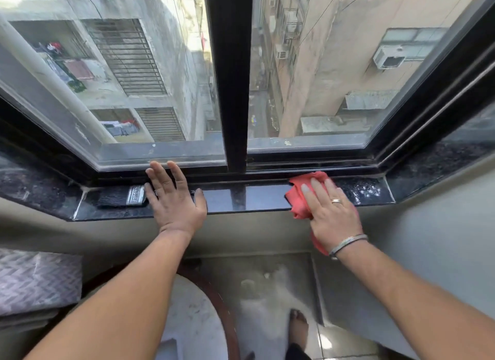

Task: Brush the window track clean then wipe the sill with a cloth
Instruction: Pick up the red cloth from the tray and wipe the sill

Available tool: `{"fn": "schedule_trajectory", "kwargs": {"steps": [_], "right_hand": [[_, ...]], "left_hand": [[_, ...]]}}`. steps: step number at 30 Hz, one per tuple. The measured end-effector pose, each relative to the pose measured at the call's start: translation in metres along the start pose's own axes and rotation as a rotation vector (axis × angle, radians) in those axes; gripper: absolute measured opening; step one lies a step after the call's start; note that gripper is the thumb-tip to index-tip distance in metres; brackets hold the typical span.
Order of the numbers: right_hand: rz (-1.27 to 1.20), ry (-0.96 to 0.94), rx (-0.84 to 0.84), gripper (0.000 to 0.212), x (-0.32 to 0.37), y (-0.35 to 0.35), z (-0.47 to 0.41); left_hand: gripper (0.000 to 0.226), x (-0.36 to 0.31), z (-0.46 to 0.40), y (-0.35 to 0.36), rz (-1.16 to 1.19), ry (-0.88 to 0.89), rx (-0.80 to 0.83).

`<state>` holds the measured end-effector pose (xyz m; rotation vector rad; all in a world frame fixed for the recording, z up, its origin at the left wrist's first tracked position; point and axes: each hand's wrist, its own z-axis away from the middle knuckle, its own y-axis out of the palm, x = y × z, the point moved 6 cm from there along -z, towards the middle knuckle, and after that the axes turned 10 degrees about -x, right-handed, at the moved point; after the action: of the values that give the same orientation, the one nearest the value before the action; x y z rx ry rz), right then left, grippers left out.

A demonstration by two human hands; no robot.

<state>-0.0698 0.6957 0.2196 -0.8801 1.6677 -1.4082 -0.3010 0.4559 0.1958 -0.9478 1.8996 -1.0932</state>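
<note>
A black polished stone sill (257, 197) runs under the dark-framed window, with the window track (308, 169) just behind it. My right hand (330, 212) presses flat on a red cloth (297, 199) lying on the right part of the sill. My left hand (174, 199) rests flat on the sill with fingers spread, holding nothing. A black-bristled brush (122, 196) with a metal ferrule lies on the sill just left of that hand, its handle hidden under my fingers.
A black vertical window frame post (233, 78) stands between my hands. The sill's right end (364, 189) looks speckled with dust. Below are a round white tabletop with a dark rim (214, 306), a grey patterned cushion (37, 279) at left and a bare foot (298, 327).
</note>
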Motion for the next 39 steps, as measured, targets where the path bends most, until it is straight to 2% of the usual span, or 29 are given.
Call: {"fn": "schedule_trajectory", "kwargs": {"steps": [3, 4, 6, 8, 11, 14, 19, 24, 26, 29, 30, 31, 34, 35, 39], "right_hand": [[0.035, 0.085, 0.043, 0.067, -0.053, 0.003, 0.007], [0.045, 0.105, 0.057, 0.067, -0.066, 0.005, 0.007], [0.061, 0.177, 0.105, 0.067, -0.090, 0.011, 0.009], [0.072, 0.248, 0.130, 0.066, -0.107, 0.014, 0.010], [0.081, 0.244, 0.135, 0.059, -0.112, 0.013, 0.009], [0.039, 0.222, 0.141, 0.057, -0.114, 0.010, 0.009], [-0.017, 0.270, 0.167, 0.054, -0.119, 0.001, 0.013], [-0.128, 0.367, 0.173, 0.059, -0.113, -0.005, 0.063], [-0.217, 0.439, -0.006, 0.059, -0.111, -0.017, 0.073], [-0.232, 0.429, -0.434, 0.055, -0.105, -0.047, 0.061], [-0.204, 0.396, -0.473, 0.055, -0.101, -0.051, 0.051], [-0.181, 0.380, -0.408, 0.056, -0.097, -0.048, 0.039], [-0.150, 0.444, -0.024, 0.058, -0.099, -0.011, 0.013], [-0.135, 0.450, 0.045, 0.058, -0.103, -0.003, 0.009], [-0.063, 0.367, 0.120, 0.056, -0.114, -0.002, 0.008]], "left_hand": [[0.093, -0.010, 0.009, -0.009, 0.062, -0.014, -0.023], [0.090, -0.021, 0.015, -0.013, 0.075, 0.082, -0.061], [0.088, -0.068, 0.030, -0.017, 0.109, 0.416, -0.113], [0.092, -0.126, 0.039, -0.012, 0.155, 0.704, -0.096], [0.095, -0.188, 0.038, 0.003, 0.116, 0.948, -0.016], [0.096, -0.199, 0.041, 0.025, -0.004, 1.108, 0.119], [0.094, -0.195, 0.037, 0.035, 0.013, 1.090, 0.136], [0.096, -0.196, 0.037, 0.031, 0.034, 1.072, 0.151], [0.097, -0.196, 0.037, 0.031, 0.043, 1.070, 0.154], [0.100, -0.197, 0.037, 0.031, 0.057, 1.073, 0.154], [0.100, -0.197, 0.037, 0.030, 0.064, 1.072, 0.151], [0.101, -0.197, 0.037, 0.030, 0.070, 1.071, 0.152], [0.103, -0.195, 0.038, 0.031, 0.071, 1.076, 0.153], [0.103, -0.195, 0.038, 0.032, 0.070, 1.078, 0.153], [0.104, -0.195, 0.037, 0.031, 0.051, 1.080, 0.162]]}}
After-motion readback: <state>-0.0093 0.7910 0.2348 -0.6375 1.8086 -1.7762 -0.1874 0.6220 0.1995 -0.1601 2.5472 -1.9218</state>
